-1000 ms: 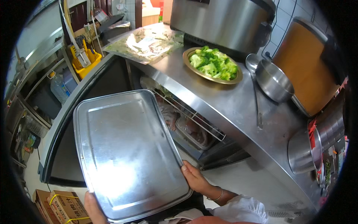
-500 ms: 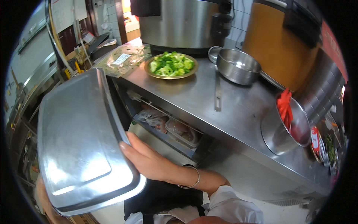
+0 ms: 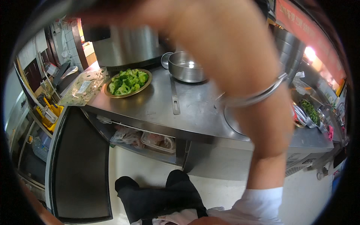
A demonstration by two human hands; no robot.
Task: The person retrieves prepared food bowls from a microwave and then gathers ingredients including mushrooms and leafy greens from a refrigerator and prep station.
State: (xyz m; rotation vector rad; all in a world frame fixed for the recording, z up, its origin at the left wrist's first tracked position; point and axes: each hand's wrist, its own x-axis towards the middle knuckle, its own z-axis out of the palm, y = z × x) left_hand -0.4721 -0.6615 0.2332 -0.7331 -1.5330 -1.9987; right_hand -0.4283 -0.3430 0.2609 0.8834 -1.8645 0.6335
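My right forearm, with a silver bangle (image 3: 258,93) at the wrist, crosses the view and reaches up to the left. My right hand (image 3: 125,15) is blurred at the top edge, its fingers smeared and cut off. Beside it, a blurred grey rim (image 3: 45,18) curves along the upper left; it looks like part of the metal pan, the rest out of view. Only a strip of my left forearm (image 3: 37,204) shows at the lower left; that hand is out of view. Behind my right arm, a plate of broccoli (image 3: 128,82) stands on the steel counter (image 3: 150,110).
A steel pot (image 3: 185,67) and a long-handled ladle (image 3: 175,101) are on the counter. A bagged item (image 3: 84,88) lies left of the broccoli. An open black-lined door (image 3: 80,165) stands below, beside a shelf with a plastic tub (image 3: 159,142). A large cooker (image 3: 125,45) is behind.
The metal pan has gone from the left front to mostly out of view. My right arm has swung up across the view. The open door below now shows.
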